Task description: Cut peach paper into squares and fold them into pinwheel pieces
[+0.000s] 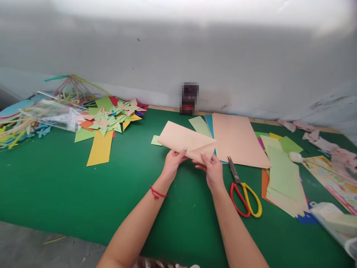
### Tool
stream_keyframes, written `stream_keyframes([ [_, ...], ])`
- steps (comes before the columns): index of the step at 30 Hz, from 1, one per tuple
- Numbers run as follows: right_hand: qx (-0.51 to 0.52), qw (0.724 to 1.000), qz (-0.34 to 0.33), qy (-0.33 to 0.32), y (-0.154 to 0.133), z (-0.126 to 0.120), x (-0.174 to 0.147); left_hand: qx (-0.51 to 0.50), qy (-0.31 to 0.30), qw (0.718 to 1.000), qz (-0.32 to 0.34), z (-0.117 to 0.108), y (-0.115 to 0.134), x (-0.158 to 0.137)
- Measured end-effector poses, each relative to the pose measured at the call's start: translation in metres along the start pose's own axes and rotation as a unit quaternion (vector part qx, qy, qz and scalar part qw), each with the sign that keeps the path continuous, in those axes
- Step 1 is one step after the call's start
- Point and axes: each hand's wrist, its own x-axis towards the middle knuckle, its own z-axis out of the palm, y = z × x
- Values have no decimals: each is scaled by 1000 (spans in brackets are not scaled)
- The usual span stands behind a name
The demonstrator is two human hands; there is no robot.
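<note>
A sheet of peach paper (184,137) is held up above the green table, its right end bent over. My left hand (173,162) pinches its lower edge near the middle, thumb on top. At the right end, my right hand (212,167) grips the bent part between thumb and fingers. Behind the sheet's left end lies a small folded light-green paper (156,140), partly covered. To the right of my right hand rest scissors (237,182) with one red and one yellow handle, blades slightly apart.
Large peach sheets (237,137) lie to the right, beside a stack of coloured paper (284,175). At the left are folded paper pieces (114,117), a yellow strip (100,147) and a clear bag (61,113) among paper strips. A white tape dispenser (331,216) sits far right.
</note>
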Motion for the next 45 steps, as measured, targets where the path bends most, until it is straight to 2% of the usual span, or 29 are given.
stream_keyframes([
  [6, -11, 1000, 9, -26, 6, -4, -5, 35, 61, 998, 3, -11, -9, 5],
  [10, -34, 999, 1, -20, 4, -9, -4, 40, 66, 997, 3, -14, -8, 3],
  [18, -58, 998, -24, 9, 5, -17, 2, 37, 114, 992, 42, -25, 8, 7],
  [21, -56, 998, -9, -13, 4, -22, 4, 44, 128, 988, 70, -31, 14, 9],
  [24, -46, 999, 9, -28, -1, -29, 6, 98, 133, 983, 81, -39, 21, 11],
  [27, -15, 999, 19, -33, -9, -37, 9, 153, 96, 982, 49, -47, 29, 12],
  [32, -10, 987, 107, -119, -17, -41, 6, 212, -27, 977, -26, -48, 32, 7],
  [35, -72, 981, 101, -149, -14, -36, 1, 242, -94, 964, -56, -42, 30, 1],
  [38, -134, 976, 67, -158, -9, -27, -5, 290, -149, 944, -51, -36, 29, -3],
  [40, -126, 978, 45, -160, -8, -21, -8, 317, -158, 934, -34, -35, 31, -4],
  [45, -122, 980, 46, -153, -8, -16, -11, 336, -97, 937, 0, -35, 35, -2],
])
